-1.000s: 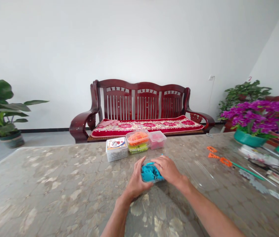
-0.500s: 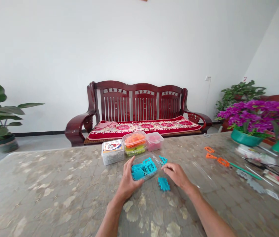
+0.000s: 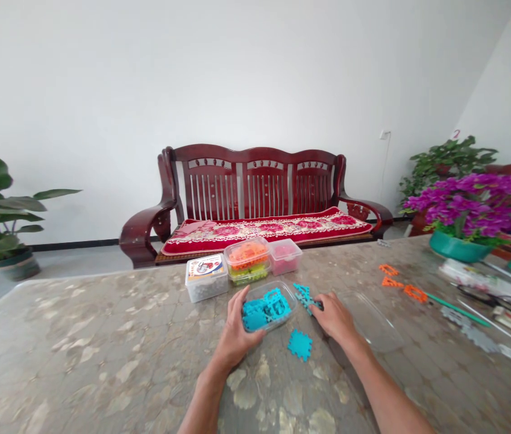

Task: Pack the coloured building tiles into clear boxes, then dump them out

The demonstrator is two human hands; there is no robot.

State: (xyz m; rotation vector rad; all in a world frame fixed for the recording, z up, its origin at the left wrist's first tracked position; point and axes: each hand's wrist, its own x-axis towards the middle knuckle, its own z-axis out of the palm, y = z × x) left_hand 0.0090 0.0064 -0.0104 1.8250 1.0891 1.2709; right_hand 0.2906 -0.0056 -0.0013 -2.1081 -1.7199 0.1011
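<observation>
My left hand (image 3: 237, 328) is wrapped round the near left side of a clear plastic box (image 3: 293, 292) that stands on the table. Inside it lie several blue interlocking pieces (image 3: 260, 313), some solid and some with open frames. Right of the box, my right hand (image 3: 334, 318) pinches a blue toothed piece (image 3: 310, 303) between thumb and fingers; part of it is hidden. This piece touches or overlaps another blue piece (image 3: 300, 290), which looks triangular. A flat blue square piece (image 3: 300, 345) with toothed edges rests on the table just in front of the box.
Behind the box stand a labelled box (image 3: 206, 280), a box of orange and green pieces (image 3: 247, 262) and a pink one (image 3: 284, 257). A clear lid (image 3: 373, 319) lies right. Farther right are orange pieces (image 3: 414, 293), grey pieces (image 3: 467, 328), glasses (image 3: 499, 293) and purple flowers (image 3: 476, 208).
My right hand has moved slightly right and closed on a blue piece beside the triangular one. My left hand stays at the box. The view has shifted slightly.
</observation>
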